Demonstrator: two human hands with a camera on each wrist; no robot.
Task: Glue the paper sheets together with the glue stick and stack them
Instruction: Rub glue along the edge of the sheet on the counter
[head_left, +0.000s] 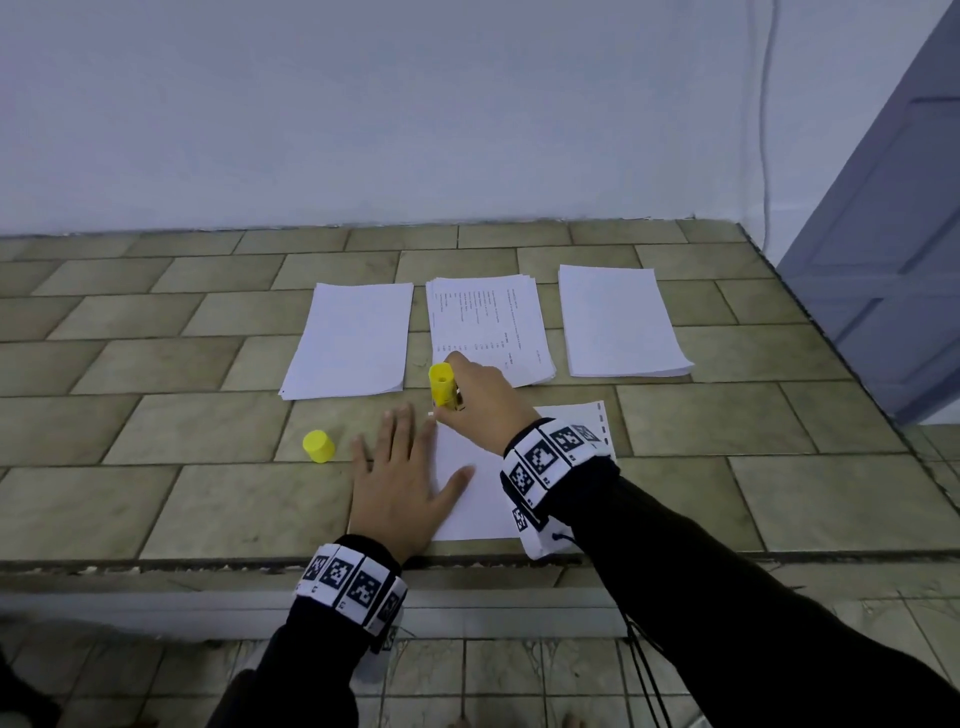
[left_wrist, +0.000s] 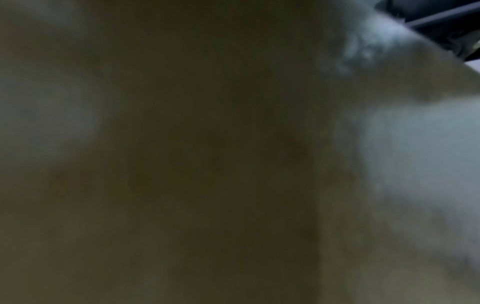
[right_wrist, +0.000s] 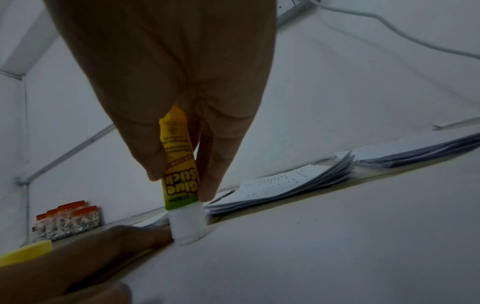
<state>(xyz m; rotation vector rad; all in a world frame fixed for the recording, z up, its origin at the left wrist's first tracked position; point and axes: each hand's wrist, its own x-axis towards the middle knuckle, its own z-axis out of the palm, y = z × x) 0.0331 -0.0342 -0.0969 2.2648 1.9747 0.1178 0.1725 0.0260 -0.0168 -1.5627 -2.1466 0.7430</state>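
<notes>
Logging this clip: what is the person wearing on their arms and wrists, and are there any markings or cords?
Both arms are in long black sleeves. Each wrist carries a white band of square black-and-white coded markers, one on the left wrist and one on the right wrist. Thin black cords hang from the right sleeve. The left hand and right hand are bare, without gloves.

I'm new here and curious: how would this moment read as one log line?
step: gluing | right hand: holds glue stick, tip on sheet | left hand: flat on sheet | cap: off, on floor

Home-like room: tiled floor (head_left: 156, 364), plain wall (head_left: 363, 104), door (head_left: 893, 234).
</notes>
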